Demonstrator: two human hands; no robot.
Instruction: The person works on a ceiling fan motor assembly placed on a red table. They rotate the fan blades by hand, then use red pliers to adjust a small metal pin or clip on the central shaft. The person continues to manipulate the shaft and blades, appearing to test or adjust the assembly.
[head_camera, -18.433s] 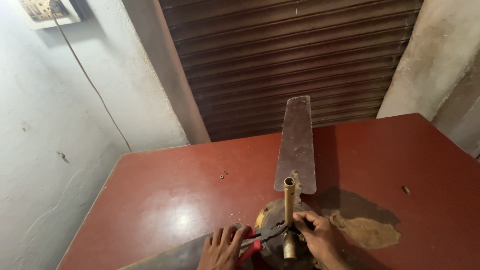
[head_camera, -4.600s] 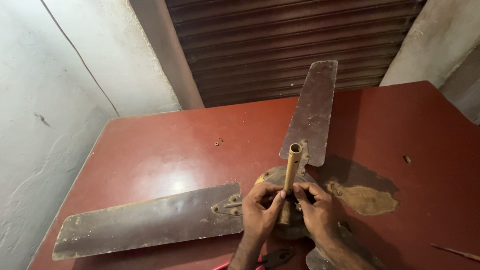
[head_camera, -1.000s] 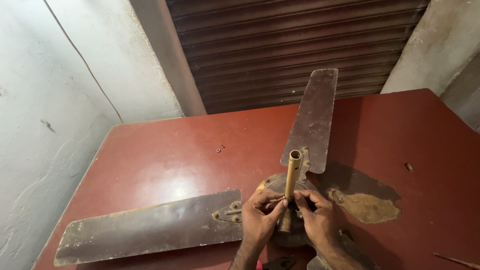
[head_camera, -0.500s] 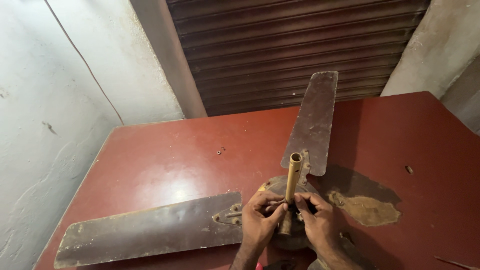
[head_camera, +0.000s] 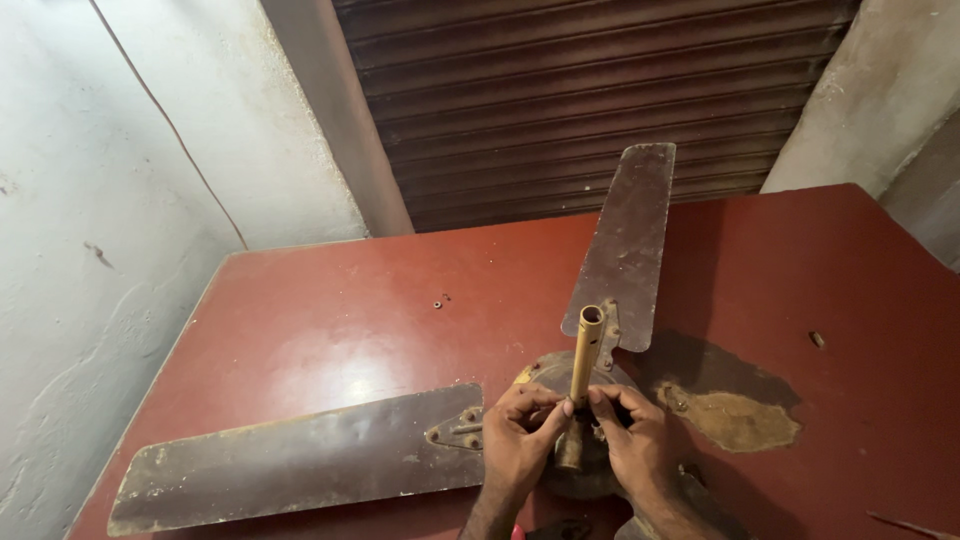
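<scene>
Standing nearly upright, tilted slightly right, the brass rod is pinched low between both hands.

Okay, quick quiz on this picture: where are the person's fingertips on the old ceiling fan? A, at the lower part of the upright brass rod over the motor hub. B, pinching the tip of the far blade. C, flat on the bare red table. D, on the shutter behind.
A: the left hand and right hand meet with fingertips at the lower part of the upright brass rod, above the fan's motor hub.
</scene>
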